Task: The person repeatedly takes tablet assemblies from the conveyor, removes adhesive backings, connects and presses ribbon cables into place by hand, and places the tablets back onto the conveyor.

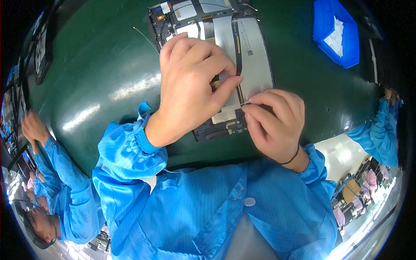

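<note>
An opened tablet (261, 56) lies on the green table in front of me, its silver battery plates and dark circuit boards exposed. Lengthwise down it runs a narrow black flat cable (238, 41). My left hand (188, 76) reaches over the tablet's left half, thumb and forefinger pinched on the cable around its middle, hiding the parts below. Lower down, my right hand (279, 123) is closed, its thumb and forefinger tips pinching the cable's lower end near the bottom circuit board (229, 126). A thin loose wire (146, 38) sticks out from the tablet's left side.
A blue plastic bin (320, 26) holding white pieces stands at the far right of the green table (108, 56). To the left is a dark device (42, 56) near a co-worker's hands (34, 128). Another blue-sleeved person (377, 134) is at the right.
</note>
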The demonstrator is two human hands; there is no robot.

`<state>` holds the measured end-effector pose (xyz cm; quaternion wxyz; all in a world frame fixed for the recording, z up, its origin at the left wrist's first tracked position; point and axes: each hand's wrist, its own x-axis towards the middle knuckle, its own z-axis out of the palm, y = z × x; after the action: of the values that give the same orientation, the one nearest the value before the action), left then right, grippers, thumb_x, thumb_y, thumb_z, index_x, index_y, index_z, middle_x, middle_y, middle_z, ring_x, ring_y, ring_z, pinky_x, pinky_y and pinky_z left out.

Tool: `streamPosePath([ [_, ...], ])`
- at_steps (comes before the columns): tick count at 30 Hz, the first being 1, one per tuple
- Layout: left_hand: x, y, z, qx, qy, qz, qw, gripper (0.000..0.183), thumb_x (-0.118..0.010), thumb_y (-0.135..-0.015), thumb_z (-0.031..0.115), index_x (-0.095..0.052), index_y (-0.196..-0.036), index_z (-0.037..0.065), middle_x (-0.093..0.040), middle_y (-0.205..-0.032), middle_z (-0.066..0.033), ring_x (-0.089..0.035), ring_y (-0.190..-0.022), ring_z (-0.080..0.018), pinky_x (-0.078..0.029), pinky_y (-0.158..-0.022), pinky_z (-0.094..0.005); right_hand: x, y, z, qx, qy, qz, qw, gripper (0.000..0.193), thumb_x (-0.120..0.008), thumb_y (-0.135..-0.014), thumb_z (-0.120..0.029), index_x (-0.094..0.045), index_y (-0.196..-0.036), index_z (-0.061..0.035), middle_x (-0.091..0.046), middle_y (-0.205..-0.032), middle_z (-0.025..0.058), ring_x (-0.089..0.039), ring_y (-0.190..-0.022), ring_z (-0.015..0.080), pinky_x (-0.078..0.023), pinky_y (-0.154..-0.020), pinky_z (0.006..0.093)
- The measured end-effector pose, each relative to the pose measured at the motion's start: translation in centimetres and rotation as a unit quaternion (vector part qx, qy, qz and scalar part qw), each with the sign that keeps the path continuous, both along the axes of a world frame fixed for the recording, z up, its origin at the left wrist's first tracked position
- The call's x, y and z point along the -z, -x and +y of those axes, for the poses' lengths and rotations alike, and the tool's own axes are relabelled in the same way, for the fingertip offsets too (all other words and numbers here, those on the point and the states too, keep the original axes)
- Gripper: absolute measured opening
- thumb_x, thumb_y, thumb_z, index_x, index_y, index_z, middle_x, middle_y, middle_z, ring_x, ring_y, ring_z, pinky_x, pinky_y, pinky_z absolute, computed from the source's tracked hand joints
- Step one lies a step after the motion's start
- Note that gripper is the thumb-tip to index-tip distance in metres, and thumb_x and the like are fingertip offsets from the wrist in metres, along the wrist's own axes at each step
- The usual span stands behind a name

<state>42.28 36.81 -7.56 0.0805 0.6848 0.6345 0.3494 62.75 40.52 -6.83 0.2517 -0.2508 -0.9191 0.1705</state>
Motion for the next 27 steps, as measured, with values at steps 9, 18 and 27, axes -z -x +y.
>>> streamPosePath([
  [9,-1.4,4.0,-2.1,0.002,0.007,0.003,1.0,0.02,-0.081,-0.067,0.02,-0.066,-0.076,0.011,-0.063,-0.089,-0.0021,-0.055,-0.094,-0.0262,-0.033,-0.101,-0.0448,-1.2,4.0,-2.5,0.014,0.0,0.006,1.0,0.019,-0.072,-0.069,-0.01,-0.068,-0.087,-0.0133,-0.063,-0.095,-0.0014,-0.058,-0.094,0.0214,-0.041,-0.083,0.0377],
  [18,-1.5,4.1,-2.2,0.005,0.008,0.003,1.0,0.02,-0.082,-0.067,0.019,-0.066,-0.076,0.01,-0.063,-0.089,-0.0028,-0.056,-0.093,-0.0258,-0.034,-0.102,-0.0453,-1.1,4.0,-2.5,0.015,0.0,0.007,1.0,0.021,-0.073,-0.068,-0.011,-0.068,-0.088,-0.0136,-0.063,-0.096,-0.0014,-0.058,-0.094,0.0215,-0.041,-0.082,0.0375],
  [27,-1.5,4.1,-2.1,0.002,0.012,0.006,1.0,0.021,-0.082,-0.067,0.019,-0.066,-0.076,0.01,-0.063,-0.089,-0.0027,-0.056,-0.093,-0.0263,-0.034,-0.102,-0.0464,-0.9,4.1,-2.3,0.01,0.0,0.008,1.0,0.021,-0.073,-0.068,-0.01,-0.068,-0.087,-0.0132,-0.063,-0.096,-0.0009,-0.059,-0.094,0.0214,-0.041,-0.082,0.0369],
])
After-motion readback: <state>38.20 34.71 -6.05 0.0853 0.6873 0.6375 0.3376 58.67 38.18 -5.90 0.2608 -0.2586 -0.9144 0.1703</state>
